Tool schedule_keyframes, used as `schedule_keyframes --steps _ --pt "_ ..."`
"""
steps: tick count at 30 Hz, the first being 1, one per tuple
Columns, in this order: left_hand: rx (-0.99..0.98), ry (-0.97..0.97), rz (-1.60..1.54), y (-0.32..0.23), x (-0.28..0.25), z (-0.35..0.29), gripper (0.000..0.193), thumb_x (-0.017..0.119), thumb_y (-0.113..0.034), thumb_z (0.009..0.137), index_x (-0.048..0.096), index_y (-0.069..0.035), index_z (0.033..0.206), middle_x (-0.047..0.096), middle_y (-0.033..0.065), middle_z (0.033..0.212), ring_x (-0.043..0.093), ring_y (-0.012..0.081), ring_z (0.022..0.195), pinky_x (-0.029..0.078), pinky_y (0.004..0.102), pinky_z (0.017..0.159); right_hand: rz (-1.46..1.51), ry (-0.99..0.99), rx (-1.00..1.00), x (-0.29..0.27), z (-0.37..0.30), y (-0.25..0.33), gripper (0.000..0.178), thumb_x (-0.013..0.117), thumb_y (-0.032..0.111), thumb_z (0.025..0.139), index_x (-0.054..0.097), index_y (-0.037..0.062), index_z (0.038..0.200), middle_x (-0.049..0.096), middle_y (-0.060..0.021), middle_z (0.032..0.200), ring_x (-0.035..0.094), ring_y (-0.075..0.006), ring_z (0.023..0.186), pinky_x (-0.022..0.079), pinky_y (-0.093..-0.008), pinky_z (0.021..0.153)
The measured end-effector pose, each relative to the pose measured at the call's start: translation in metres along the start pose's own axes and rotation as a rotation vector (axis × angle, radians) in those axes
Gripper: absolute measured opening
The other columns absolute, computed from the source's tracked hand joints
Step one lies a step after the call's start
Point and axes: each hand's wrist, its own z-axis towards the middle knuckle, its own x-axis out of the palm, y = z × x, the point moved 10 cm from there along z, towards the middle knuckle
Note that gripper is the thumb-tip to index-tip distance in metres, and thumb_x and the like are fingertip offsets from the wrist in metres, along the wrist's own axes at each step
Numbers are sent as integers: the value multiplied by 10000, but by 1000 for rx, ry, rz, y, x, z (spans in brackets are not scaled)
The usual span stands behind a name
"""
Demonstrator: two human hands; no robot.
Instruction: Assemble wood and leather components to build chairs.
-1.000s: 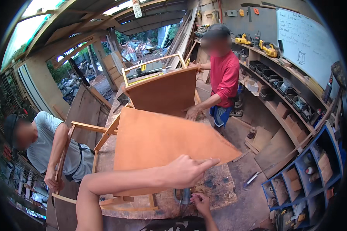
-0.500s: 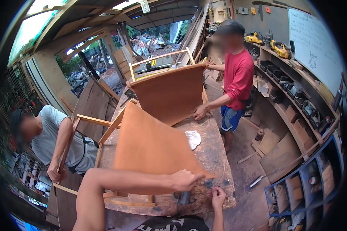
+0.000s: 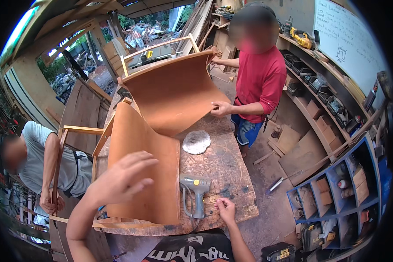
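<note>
My left hand [image 3: 129, 178] is open, fingers apart, over a tan leather-like sheet [image 3: 155, 187]. That sheet drapes over a wooden frame [image 3: 102, 146] on the worktable [image 3: 225, 163], with one free edge beside a grey heat gun [image 3: 198, 185]. To the right of the heat gun's handle, my right hand [image 3: 225, 210] is closed with fingertips together; what it pinches, if anything, I cannot make out. A second brown sheet [image 3: 174, 98] hangs from another wooden frame farther back. A co-worker's hand [image 3: 222, 108] holds its near corner. A round whitish pad-like thing [image 3: 196, 142] lies between.
The co-worker in a red shirt [image 3: 262, 81] stands across the table at the right. At the left, a person in a grey shirt [image 3: 52, 157] grips a wooden chair-like frame [image 3: 62, 161]. Shelves with bins [image 3: 318, 87] and a blue cubby rack [image 3: 332, 196] line the right side.
My left hand has let go of the near sheet's corner and moved left; the edge has dropped back, uncovering the heat gun. The co-worker in red has lifted the far sheet's corner.
</note>
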Motion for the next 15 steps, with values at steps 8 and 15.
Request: schedule_keyframes --steps 8,15 --pt "-357 -441 74 66 -23 -84 461 651 -46 807 574 -41 1262 468 222 1400 416 386 1334 351 426 1084 -98 186 -4 63 -1 18 171 588 114 959 647 -43 996 681 -88 832 650 -121 718 554 -265 668" --pt "-575 -609 -268 114 18 -134 698 673 -80 808 365 53 1419 343 310 1460 341 399 1383 263 409 1141 -178 256 -47 92 -2 24 190 593 135 959 651 -43 994 682 -83 812 647 -123 712 541 -261 676"
